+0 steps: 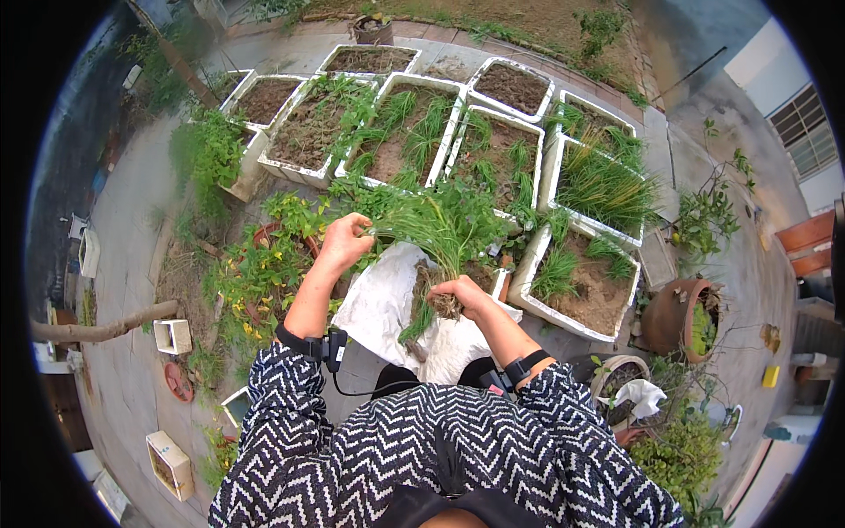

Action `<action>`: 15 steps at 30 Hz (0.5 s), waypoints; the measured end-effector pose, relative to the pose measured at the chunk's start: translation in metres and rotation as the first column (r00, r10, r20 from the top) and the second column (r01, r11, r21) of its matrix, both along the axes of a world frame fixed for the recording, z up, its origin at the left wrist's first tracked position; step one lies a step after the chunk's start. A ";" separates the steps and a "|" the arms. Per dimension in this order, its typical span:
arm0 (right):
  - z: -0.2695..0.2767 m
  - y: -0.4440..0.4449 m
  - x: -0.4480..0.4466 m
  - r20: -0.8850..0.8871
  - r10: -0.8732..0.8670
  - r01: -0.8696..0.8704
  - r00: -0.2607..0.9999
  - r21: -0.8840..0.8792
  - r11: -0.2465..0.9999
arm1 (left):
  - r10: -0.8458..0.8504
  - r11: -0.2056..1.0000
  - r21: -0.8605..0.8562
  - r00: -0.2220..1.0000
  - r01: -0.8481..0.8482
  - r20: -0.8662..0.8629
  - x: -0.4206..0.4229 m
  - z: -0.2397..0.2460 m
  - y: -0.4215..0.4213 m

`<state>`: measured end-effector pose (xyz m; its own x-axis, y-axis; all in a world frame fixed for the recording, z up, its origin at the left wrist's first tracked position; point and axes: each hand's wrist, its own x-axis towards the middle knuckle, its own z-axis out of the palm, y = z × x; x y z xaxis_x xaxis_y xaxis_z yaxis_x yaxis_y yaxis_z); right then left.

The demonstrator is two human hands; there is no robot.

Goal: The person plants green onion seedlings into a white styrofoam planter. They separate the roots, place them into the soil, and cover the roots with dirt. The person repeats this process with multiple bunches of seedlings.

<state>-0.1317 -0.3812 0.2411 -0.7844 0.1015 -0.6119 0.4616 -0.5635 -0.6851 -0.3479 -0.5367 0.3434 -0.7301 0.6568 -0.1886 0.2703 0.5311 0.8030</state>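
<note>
My right hand (465,294) grips a bunch of thin, grass-like green plants (432,228) near its base. A clump of soil-covered roots (447,305) pokes out below the fist, and the long blades fan up and to the left. Beside the tips of those blades is my left hand (348,243), its fingers curled. Whether it pinches any blade is too small to make out. Under both hands a white sheet or sack (379,284) is spread before my feet. More green blades with soil (419,320) lie on the sheet, partly hidden by the right hand.
White foam planter boxes stand ahead, including one with sparse grassy tufts (581,284) and one densely grown (604,188). A leafy plant with yellowing leaves (257,277) is at the left. To the right, a brown clay pot (673,320) leans on its side.
</note>
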 end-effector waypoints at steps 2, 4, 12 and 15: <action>0.010 0.006 0.003 -0.039 0.013 -0.017 0.999 -0.091 0.996 | 0.095 0.967 0.171 0.888 -0.190 0.449 0.002 -0.004 -0.004; 0.021 0.009 0.008 -0.057 -0.014 0.007 0.998 -0.123 0.992 | 0.039 0.948 0.204 0.721 -0.246 0.692 0.018 -0.013 -0.008; 0.059 0.008 0.013 -0.202 0.011 -0.068 0.979 -0.276 0.959 | -0.072 0.979 0.175 0.622 -0.106 0.780 0.097 -0.031 0.010; 0.069 0.000 0.008 -0.292 0.042 -0.126 0.956 -0.276 0.953 | -0.129 0.982 0.182 0.514 -0.054 0.848 0.111 -0.019 0.024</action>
